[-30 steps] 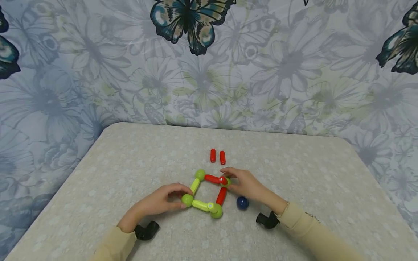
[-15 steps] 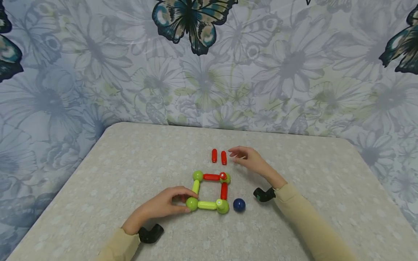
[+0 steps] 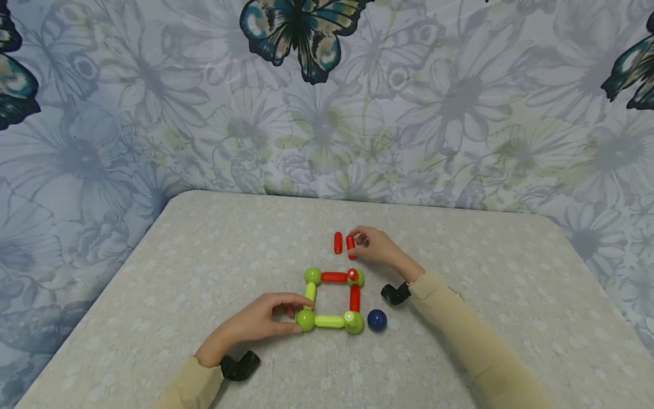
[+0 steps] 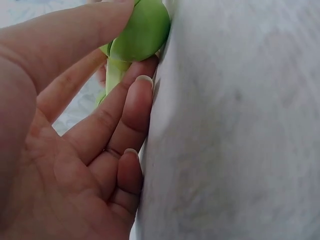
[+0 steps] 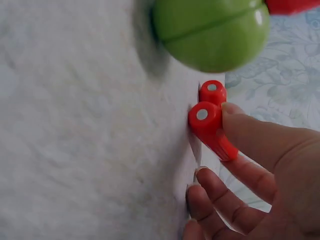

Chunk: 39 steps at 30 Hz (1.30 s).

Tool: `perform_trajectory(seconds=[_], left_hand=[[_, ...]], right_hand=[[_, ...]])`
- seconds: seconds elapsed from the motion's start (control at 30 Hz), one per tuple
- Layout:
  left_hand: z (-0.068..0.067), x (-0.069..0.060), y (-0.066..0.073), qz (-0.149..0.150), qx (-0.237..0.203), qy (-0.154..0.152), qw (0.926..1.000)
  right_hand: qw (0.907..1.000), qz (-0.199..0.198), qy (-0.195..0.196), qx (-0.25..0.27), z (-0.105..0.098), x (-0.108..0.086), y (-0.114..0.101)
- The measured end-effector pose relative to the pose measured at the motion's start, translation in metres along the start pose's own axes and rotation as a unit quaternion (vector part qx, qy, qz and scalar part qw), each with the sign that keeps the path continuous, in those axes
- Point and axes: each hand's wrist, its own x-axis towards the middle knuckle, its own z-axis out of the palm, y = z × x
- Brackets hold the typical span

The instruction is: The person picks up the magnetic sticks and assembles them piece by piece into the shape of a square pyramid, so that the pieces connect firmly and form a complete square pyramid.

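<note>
Red rod (image 3: pixel 349 241) toward the surface's (image 3: pixel 214 244) far edge is pinched by the right hand (image 3: pixel 377 246). Farther from that edge, the left hand (image 3: pixel 265 316) grips a green ball (image 3: pixel 305 321).

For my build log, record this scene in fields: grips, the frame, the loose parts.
Left grip: holds near-left green ball
Right grip: pinches right loose red rod
Frame: green balls at corners; two green rods, two red rods as sides
Uprights: red post on far-right ball, green post on near-right ball
Loose: second red rod, left of pinched one; blue ball, right of frame
</note>
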Motion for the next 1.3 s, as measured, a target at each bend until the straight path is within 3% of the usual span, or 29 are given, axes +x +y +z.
perform_trajectory(seconds=[0.3,0.47,0.63,0.77,0.87,0.93,1.07,1.17,1.3], left_hand=[[0.005,0.001,0.002,0.003,-0.009,-0.001,1.0000],[0.007,0.001,0.001,-0.004,-0.014,0.000,0.9999],[0.008,0.001,0.002,-0.005,-0.016,0.007,0.9998],[0.009,0.002,0.002,-0.006,-0.013,0.014,0.9998],[0.009,0.002,0.002,-0.001,-0.010,0.018,0.9998],[0.009,0.002,0.003,0.001,-0.007,0.020,0.9998],[0.008,0.001,0.005,0.000,0.006,0.029,0.9996],[0.009,0.001,0.005,0.006,0.011,0.031,0.9995],[0.009,0.000,0.006,0.007,-0.004,0.026,0.9996]], right_hand=[[0.9962,-0.041,0.038,0.067,0.004,-0.016,0.002],[0.9869,-0.024,0.088,0.133,-0.002,-0.031,0.000],[0.9677,-0.011,0.112,0.226,-0.011,-0.061,-0.034],[0.9503,-0.065,0.128,0.276,-0.010,-0.092,-0.077],[0.9382,-0.126,0.114,0.301,0.000,-0.112,-0.105],[0.9311,-0.146,0.091,0.321,0.012,-0.123,-0.119],[0.9211,-0.123,0.024,0.368,0.046,-0.135,-0.132],[0.9224,-0.090,0.004,0.376,0.072,-0.137,-0.130],[0.9368,-0.090,0.041,0.336,0.094,-0.134,-0.121]])
